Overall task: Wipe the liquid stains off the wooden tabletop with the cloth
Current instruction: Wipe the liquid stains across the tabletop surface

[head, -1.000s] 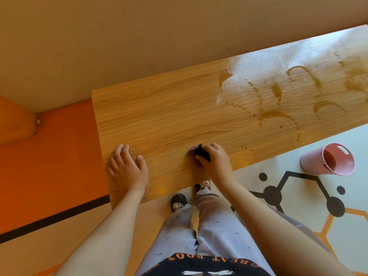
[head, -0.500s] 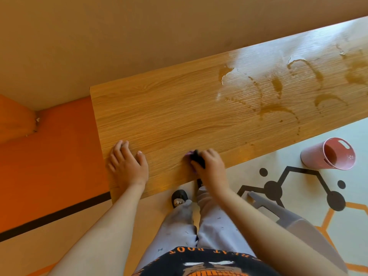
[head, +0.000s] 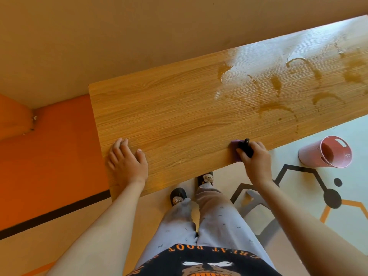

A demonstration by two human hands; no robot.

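Note:
A wooden tabletop (head: 169,114) runs from the near left to the far right. Brown liquid stains (head: 276,105) streak its right half in curved trails and blotches. My right hand (head: 253,160) grips a small purple cloth (head: 235,145) with a black part, pressing it on the table's near edge, well short of the stains. My left hand (head: 126,161) rests flat on the near-left corner of the table, fingers spread.
A pink bucket (head: 326,152) stands on the patterned floor to the right of the table. A grey stool (head: 256,208) sits below my right arm. My legs and dark slippers (head: 178,196) are beneath the table edge. Beige and orange walls bound the far and left sides.
My right hand has slid the cloth to the right along the near edge of the table. My left hand has stayed flat on the corner.

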